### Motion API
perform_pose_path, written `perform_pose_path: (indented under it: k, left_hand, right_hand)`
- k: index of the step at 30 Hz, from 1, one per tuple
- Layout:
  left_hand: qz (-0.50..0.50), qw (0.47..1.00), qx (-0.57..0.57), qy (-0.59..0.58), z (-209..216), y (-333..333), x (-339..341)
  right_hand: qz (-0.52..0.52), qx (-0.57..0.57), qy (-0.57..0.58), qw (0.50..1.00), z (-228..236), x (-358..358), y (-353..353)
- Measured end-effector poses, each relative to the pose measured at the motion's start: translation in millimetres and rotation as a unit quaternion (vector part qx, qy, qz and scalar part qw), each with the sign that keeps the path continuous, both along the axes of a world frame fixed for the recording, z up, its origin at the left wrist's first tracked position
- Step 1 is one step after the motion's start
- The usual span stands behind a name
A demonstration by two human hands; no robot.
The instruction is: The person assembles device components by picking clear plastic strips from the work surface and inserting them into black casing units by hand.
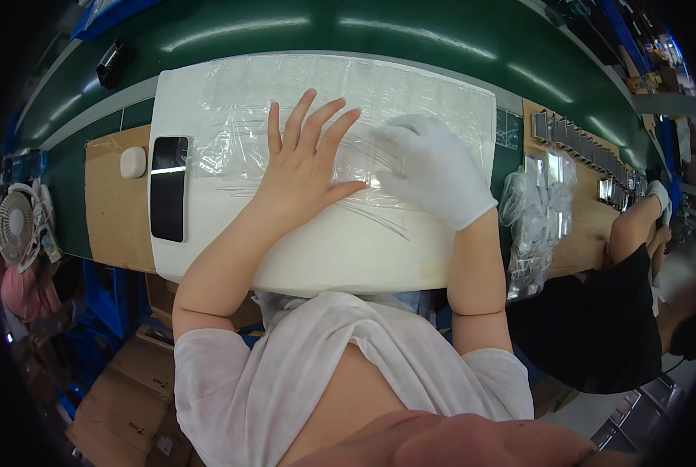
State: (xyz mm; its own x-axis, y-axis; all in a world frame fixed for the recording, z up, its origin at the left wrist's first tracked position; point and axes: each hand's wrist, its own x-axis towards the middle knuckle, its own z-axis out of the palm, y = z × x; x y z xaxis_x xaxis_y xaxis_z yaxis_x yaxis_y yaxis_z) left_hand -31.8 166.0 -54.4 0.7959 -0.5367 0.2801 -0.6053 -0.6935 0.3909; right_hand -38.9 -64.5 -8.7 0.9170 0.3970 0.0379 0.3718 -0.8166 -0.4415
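My left hand [305,167] is bare, palm down, with its fingers spread over a crinkled clear plastic sheet [235,144]. Across from it, my right hand [441,175] wears a white glove. Its thumb and fingers are apart and bent toward the same plastic, and nothing clearly shows held between them. Beneath both hands lies a white padded mat [317,257]. Thin dark lines [375,218], like creases or strands, run across the mat near my fingers. Left of the plastic, a black-screened phone [169,187] rests on the mat's edge.
A small white rounded case [133,162] sits on brown cardboard at left, with a white fan [17,222] beyond. Clear-wrapped pieces [538,214] and a row of metallic parts [577,144] lie right. A co-worker [597,311] sits at right. A small black object [110,62] stands on the green tabletop [301,35].
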Motion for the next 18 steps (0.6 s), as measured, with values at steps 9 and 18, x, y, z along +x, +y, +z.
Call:
perform_pose_path:
  k: [9,18]
  left_hand:
    - [-0.03,1.0,0.007,0.002,3,-4,-2]
    - [-0.03,0.999,-0.004,-0.032,2,-7,-3]
  right_hand:
    - [0.033,-0.023,-0.021,0.999,-2,-6,11]
    - [0.035,-0.019,-0.017,0.999,-2,-6,9]
